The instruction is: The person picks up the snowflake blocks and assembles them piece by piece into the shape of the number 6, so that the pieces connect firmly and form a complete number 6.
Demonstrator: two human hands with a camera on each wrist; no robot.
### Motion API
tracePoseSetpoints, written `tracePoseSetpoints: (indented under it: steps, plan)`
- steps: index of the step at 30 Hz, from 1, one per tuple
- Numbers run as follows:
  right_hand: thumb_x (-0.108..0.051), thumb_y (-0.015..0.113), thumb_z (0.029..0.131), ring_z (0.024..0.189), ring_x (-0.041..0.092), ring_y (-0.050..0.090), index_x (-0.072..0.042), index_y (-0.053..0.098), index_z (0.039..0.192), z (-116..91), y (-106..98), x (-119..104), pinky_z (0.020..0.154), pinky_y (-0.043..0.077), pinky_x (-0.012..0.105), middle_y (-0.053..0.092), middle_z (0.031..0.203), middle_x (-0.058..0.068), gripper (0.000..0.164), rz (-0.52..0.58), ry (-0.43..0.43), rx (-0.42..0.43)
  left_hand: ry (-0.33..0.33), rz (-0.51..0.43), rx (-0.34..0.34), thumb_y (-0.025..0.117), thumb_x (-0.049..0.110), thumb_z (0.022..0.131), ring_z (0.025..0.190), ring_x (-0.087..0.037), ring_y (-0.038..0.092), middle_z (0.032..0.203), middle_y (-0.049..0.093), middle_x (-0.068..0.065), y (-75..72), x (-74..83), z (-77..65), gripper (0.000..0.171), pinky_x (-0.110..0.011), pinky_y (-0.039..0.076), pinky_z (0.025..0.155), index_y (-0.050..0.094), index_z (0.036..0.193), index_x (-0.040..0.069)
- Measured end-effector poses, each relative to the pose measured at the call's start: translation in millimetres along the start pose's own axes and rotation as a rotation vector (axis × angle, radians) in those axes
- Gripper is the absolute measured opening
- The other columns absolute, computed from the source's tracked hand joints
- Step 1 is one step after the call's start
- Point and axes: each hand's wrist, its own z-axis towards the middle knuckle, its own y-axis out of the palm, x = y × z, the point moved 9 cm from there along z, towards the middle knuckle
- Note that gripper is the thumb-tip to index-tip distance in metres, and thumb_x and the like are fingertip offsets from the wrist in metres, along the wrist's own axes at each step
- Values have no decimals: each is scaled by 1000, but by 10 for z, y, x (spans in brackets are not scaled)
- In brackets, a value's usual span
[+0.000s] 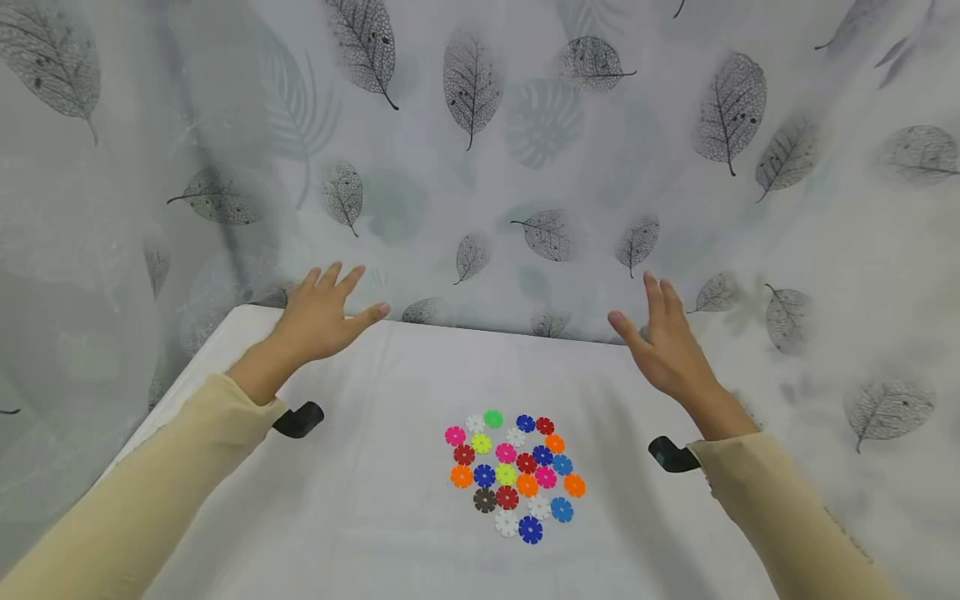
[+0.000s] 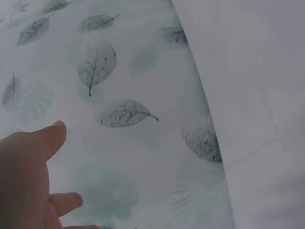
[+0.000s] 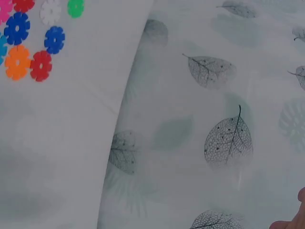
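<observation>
A loose cluster of notched plastic discs (image 1: 506, 474) lies on the white table (image 1: 360, 500), in orange, red, blue, white, yellow, pink, green and brown. Above the table's far left part, my left hand (image 1: 318, 317) is held in the air with its fingers spread and nothing in it. My right hand (image 1: 667, 346) hovers at the far right edge, fingers extended and also holding nothing. Both hands are well apart from the discs. In the right wrist view, some discs, including an orange disc (image 3: 18, 62), show at the upper left; only fingertips of that hand appear.
A curtain with a leaf print (image 1: 480, 192) hangs behind and beside the table. The table's back edge runs just below both hands. A dark wrist-camera piece (image 1: 298, 419) juts from the left sleeve, and a similar piece (image 1: 672, 455) from the right sleeve.
</observation>
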Motion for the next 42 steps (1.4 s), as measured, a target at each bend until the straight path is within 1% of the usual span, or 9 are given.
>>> tracePoseSetpoints:
  steps: [5,12,16,19,22,25,33,38,42]
  plan:
    - [-53,38,107,146,53,15,-15,-8,163,-50,22,45,107,19,76,-1,165,25,82,203,14,8,14,-205,21,51,56,102,148,-49,17,161,24,-27,305,105,37,83,-63,16,116,27,158,1]
    - [-49,32,109,145,52,22,-11,-8,162,-148,184,192,110,22,70,5,165,26,77,505,101,-87,-81,-475,-13,60,42,101,141,-42,38,152,46,-19,710,178,5,72,-59,37,108,35,156,3]
    - [-52,30,108,143,46,32,-8,-4,162,-212,282,310,109,35,59,13,165,24,78,601,166,-106,-141,-644,-46,64,34,100,130,-36,51,140,58,-16,906,224,-73,65,-53,46,102,42,153,4]
    - [-54,31,108,139,44,41,-5,2,162,-263,382,435,102,48,46,23,162,25,79,633,223,-117,-174,-703,-78,68,30,98,119,-30,59,129,65,-12,1073,307,-140,58,-48,51,96,51,148,5]
    - [-55,35,107,134,44,47,-1,11,161,-321,537,568,93,54,37,32,157,27,80,645,278,-154,-171,-686,-130,72,26,95,106,-25,64,118,69,-5,1263,436,-231,47,-41,55,87,63,137,6]
    - [-56,41,105,132,44,49,0,19,159,-387,726,696,90,56,36,38,153,27,81,648,333,-209,-135,-647,-191,77,21,90,92,-19,64,106,71,0,1453,593,-328,36,-34,55,75,73,123,6]
    - [-53,58,100,125,43,55,0,32,155,-501,1070,883,85,57,35,47,148,25,81,624,425,-281,-61,-561,-280,86,17,81,71,-16,56,85,68,4,1775,858,-466,27,-30,51,59,79,105,6]
    - [-44,64,99,114,38,63,1,48,146,-595,1263,829,80,59,38,57,138,24,67,567,388,-363,-24,-545,-324,88,17,78,71,-15,56,81,68,6,1925,881,-504,21,-31,49,61,80,95,8]
    - [-33,71,96,94,28,67,-2,64,131,-693,1450,744,72,60,38,67,116,14,48,478,337,-463,16,-510,-335,90,18,73,74,-14,57,82,69,8,1972,920,-534,20,-33,48,66,81,89,12]
